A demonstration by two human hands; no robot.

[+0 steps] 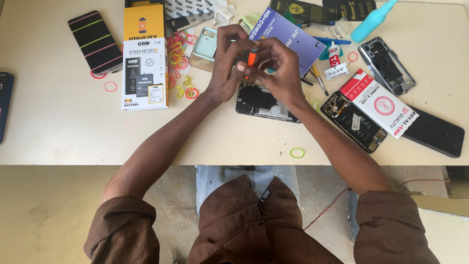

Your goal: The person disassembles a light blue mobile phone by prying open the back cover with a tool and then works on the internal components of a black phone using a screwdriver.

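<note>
both hands meet over the middle of the table (58,132). the right hand (278,73) pinches a small orange-handled screwdriver (251,58) between thumb and fingertips, its teal end showing at the knuckles; the shaft points down and the tip is hidden behind the fingers. the left hand (227,66) curls around the same spot, its fingertips touching the handle from the other side; both grasps closed on the tool. directly under the hands lies an opened phone (264,102), back cover off, dark inner parts showing, near the table's front edge. just behind the hands: a mint green phone case (205,44) and a purple card packet (288,34). to the left, a white battery box (145,73) with a yellow box (143,22) above it, a scatter of rubber bands (178,58) between the boxes and the left hand, and a black phone wrapped in bands (95,41) further left. to the right: a small glue tube (334,54), a teal squeeze bottle (372,19), a bare phone frame (387,66), a second opened phone (354,121) partly under a red and white box (380,103), and a black phone back (435,133) at the far right. one green rubber band (297,153) lies alone at the front edge.
</note>
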